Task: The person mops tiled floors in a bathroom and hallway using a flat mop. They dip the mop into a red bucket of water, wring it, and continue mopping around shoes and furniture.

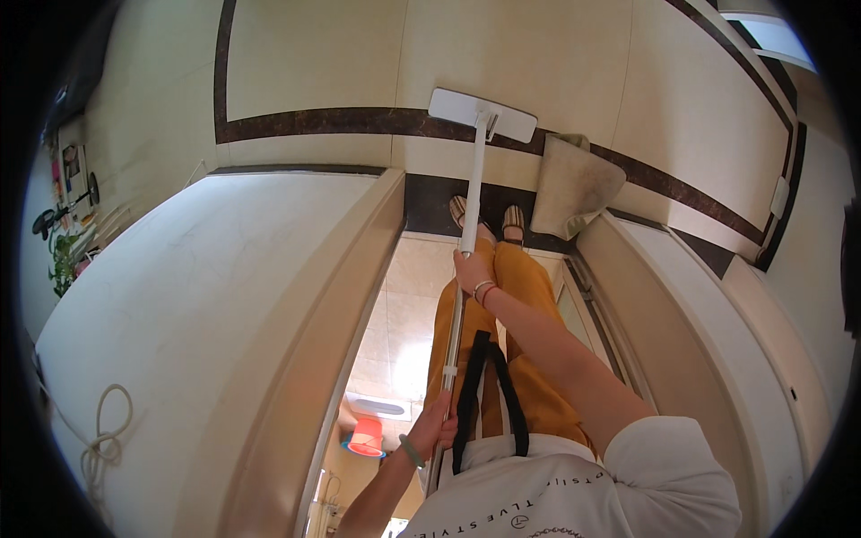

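Observation:
A flat mop runs from my waist out to the floor ahead of me, its pole (473,193) white toward the head and metallic nearer my body. The wide white mop head (453,106) lies flat across the dark tile border. Lower down, my left hand (434,425), with a green bangle at the wrist, is wrapped round the pole near my waist. My right hand (469,272), wearing bracelets, grips the pole farther along, above my knees. Right of the mop head, a worn greyish mat (576,184) lies crumpled on the floor beside my slippered feet (513,222).
I stand in a doorway, with a white wall (179,296) at the left and a door frame (628,260) at the right. A looped cord (109,437) hangs on the left wall. Behind me are a red bucket (366,437) and a pale floor fixture (378,407).

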### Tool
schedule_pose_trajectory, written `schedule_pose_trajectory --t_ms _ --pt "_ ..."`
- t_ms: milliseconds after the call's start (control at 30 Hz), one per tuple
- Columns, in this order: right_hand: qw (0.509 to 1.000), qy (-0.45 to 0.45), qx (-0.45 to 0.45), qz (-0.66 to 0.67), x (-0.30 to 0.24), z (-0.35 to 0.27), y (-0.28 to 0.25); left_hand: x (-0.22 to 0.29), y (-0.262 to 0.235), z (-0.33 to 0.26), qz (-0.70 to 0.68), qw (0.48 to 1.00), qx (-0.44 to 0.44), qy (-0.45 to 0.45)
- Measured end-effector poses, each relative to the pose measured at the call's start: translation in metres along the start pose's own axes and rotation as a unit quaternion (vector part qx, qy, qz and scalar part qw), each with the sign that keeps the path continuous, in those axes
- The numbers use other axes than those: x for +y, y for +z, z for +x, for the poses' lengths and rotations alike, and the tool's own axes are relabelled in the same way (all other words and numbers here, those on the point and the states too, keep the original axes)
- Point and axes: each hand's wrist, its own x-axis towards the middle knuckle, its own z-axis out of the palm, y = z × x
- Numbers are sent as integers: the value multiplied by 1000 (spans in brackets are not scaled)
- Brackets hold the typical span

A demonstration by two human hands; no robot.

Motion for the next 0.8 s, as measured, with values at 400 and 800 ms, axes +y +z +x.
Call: schedule_pose_trajectory --t_ms 400,800 --pt "997 21 -43 59 7 14 5 17 2 -16 -10 998 -36 -46" --pt "997 3 -28 73 14 11 11 -1 -5 2 -6 998 -51 -25"
